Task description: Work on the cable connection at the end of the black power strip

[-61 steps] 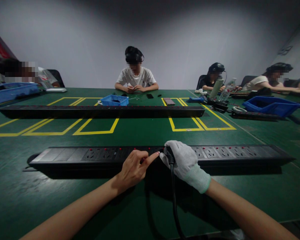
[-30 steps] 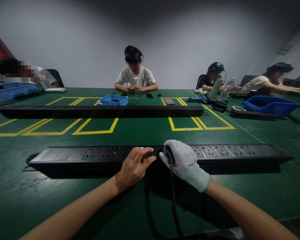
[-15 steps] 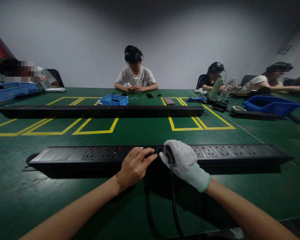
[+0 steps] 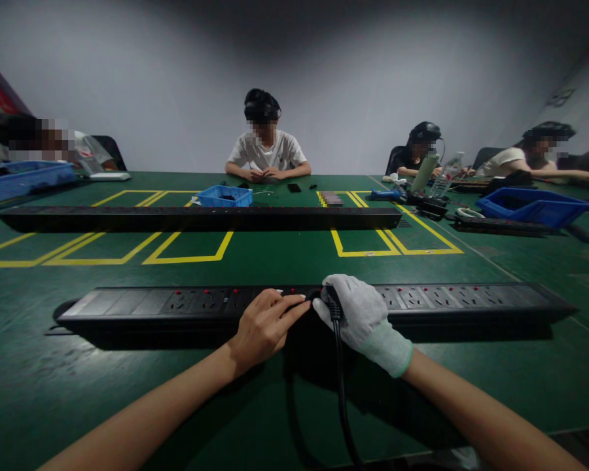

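A long black power strip (image 4: 186, 302) with several sockets and red switches lies across the green table in front of me. My right hand (image 4: 360, 317), in a white glove, is closed round a black plug at the strip's middle; its black cable (image 4: 342, 399) runs down toward me. My bare left hand (image 4: 265, 327) rests on the strip just left of the plug, fingers stretched flat on its top, holding nothing.
A second long black strip (image 4: 196, 219) lies farther back beyond yellow floor-tape markings (image 4: 186, 258). Blue bins (image 4: 224, 196) (image 4: 530, 208) (image 4: 24, 176), a phone and tools sit at the far side. Several other people sit across and at both sides.
My left hand went from pointing with one finger to lying with its fingers spread on the strip beside the plug. The gloved right hand has kept its grip.
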The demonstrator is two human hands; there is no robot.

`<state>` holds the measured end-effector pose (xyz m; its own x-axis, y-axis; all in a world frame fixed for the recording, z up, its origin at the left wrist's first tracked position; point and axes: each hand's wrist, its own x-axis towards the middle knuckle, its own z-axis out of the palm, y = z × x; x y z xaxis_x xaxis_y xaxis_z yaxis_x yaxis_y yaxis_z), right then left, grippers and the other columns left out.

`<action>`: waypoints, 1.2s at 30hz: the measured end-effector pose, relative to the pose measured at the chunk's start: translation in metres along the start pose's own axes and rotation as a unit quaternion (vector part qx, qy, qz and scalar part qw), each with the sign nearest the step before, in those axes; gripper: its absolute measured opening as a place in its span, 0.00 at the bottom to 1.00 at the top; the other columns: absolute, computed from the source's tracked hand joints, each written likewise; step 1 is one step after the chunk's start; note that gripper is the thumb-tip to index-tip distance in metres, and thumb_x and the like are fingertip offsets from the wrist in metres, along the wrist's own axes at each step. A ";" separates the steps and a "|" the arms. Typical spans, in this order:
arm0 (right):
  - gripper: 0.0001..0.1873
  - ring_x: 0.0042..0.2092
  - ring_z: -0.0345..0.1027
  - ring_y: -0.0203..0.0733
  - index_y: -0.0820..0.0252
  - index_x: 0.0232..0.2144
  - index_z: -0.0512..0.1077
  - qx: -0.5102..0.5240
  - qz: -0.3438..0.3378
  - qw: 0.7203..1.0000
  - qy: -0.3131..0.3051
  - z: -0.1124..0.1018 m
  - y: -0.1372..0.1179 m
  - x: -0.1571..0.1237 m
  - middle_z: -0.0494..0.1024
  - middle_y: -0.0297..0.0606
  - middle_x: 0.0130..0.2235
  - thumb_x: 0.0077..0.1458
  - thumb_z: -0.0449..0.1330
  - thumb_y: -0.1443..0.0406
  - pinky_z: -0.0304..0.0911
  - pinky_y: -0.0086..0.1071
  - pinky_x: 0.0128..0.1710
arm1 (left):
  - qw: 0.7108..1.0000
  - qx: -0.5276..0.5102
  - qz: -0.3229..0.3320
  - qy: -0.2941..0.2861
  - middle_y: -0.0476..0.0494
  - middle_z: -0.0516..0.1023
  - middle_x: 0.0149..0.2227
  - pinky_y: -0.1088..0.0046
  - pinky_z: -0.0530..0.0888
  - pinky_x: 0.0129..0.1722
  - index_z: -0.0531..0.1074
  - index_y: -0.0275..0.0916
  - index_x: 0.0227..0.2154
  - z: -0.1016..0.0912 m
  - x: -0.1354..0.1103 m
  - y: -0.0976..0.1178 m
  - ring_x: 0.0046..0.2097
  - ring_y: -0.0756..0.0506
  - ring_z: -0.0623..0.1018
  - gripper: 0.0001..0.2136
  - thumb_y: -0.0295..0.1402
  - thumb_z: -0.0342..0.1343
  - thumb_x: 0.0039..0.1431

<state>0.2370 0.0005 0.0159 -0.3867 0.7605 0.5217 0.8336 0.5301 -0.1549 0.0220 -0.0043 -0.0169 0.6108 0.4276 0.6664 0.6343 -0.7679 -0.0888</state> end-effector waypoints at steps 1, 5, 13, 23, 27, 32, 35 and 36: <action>0.13 0.35 0.66 0.42 0.60 0.37 0.66 0.001 0.000 1.000 -0.001 0.000 0.000 0.000 0.72 0.41 0.35 0.60 0.51 0.56 0.57 0.32 0.35 | 1.000 -0.003 -0.002 -0.002 0.42 0.74 0.48 0.64 0.70 0.44 0.67 0.38 0.51 0.000 0.000 0.000 0.43 0.45 0.70 0.20 0.21 0.45 0.56; 0.13 0.35 0.66 0.42 0.60 0.37 0.66 0.003 -0.003 1.000 -0.002 -0.001 0.000 0.000 0.72 0.41 0.35 0.59 0.52 0.56 0.58 0.32 0.35 | 1.000 -0.004 -0.006 -0.007 0.43 0.74 0.48 0.64 0.70 0.43 0.67 0.38 0.51 0.001 -0.001 0.000 0.42 0.45 0.70 0.21 0.20 0.46 0.56; 0.13 0.34 0.65 0.41 0.60 0.37 0.66 -0.011 0.002 1.000 -0.004 -0.001 -0.001 0.000 0.72 0.40 0.34 0.59 0.51 0.56 0.56 0.32 0.34 | 1.000 -0.008 0.000 -0.006 0.43 0.74 0.48 0.65 0.70 0.42 0.67 0.37 0.51 0.001 -0.001 0.000 0.41 0.45 0.69 0.20 0.20 0.47 0.55; 0.13 0.37 0.65 0.42 0.60 0.39 0.67 -0.004 -0.020 1.000 0.007 -0.001 -0.001 0.001 0.73 0.42 0.38 0.60 0.51 0.57 0.57 0.33 0.36 | 1.000 0.001 0.002 -0.011 0.41 0.74 0.48 0.64 0.70 0.43 0.67 0.36 0.50 -0.001 0.002 0.000 0.43 0.44 0.69 0.21 0.19 0.45 0.54; 0.14 0.39 0.64 0.45 0.58 0.41 0.69 -0.077 -0.048 0.996 0.018 -0.005 -0.003 0.003 0.73 0.43 0.40 0.61 0.50 0.56 0.55 0.34 0.35 | 1.000 -0.001 0.009 -0.013 0.40 0.73 0.49 0.64 0.70 0.42 0.68 0.34 0.50 -0.001 0.002 0.000 0.42 0.44 0.69 0.20 0.20 0.44 0.55; 0.16 0.28 0.60 0.39 0.58 0.37 0.70 -0.141 -0.072 0.987 -0.004 -0.010 -0.001 0.005 0.71 0.38 0.27 0.62 0.48 0.56 0.43 0.33 0.26 | 1.000 -0.008 0.007 -0.009 0.39 0.73 0.48 0.64 0.71 0.41 0.67 0.35 0.51 0.000 0.001 0.000 0.41 0.45 0.70 0.21 0.21 0.43 0.55; 0.16 0.27 0.62 0.37 0.59 0.38 0.70 -0.095 -0.075 0.993 -0.007 -0.012 0.003 0.013 0.72 0.35 0.26 0.62 0.47 0.57 0.43 0.31 0.26 | 1.000 -0.011 0.003 -0.007 0.39 0.73 0.47 0.65 0.71 0.40 0.67 0.35 0.51 0.001 0.001 0.000 0.40 0.45 0.70 0.21 0.21 0.44 0.54; 0.16 0.26 0.62 0.36 0.59 0.38 0.70 -0.079 -0.072 0.994 -0.021 -0.013 0.004 0.017 0.72 0.34 0.25 0.62 0.47 0.56 0.43 0.31 0.25 | 1.000 -0.013 0.002 -0.005 0.39 0.73 0.47 0.65 0.71 0.40 0.67 0.35 0.51 0.001 0.001 0.000 0.39 0.45 0.70 0.21 0.20 0.44 0.54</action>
<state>0.2389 0.0108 0.0349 -0.5200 0.6973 0.4933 0.8186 0.5718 0.0546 0.0235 -0.0035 -0.0170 0.6178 0.4290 0.6589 0.6200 -0.7813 -0.0726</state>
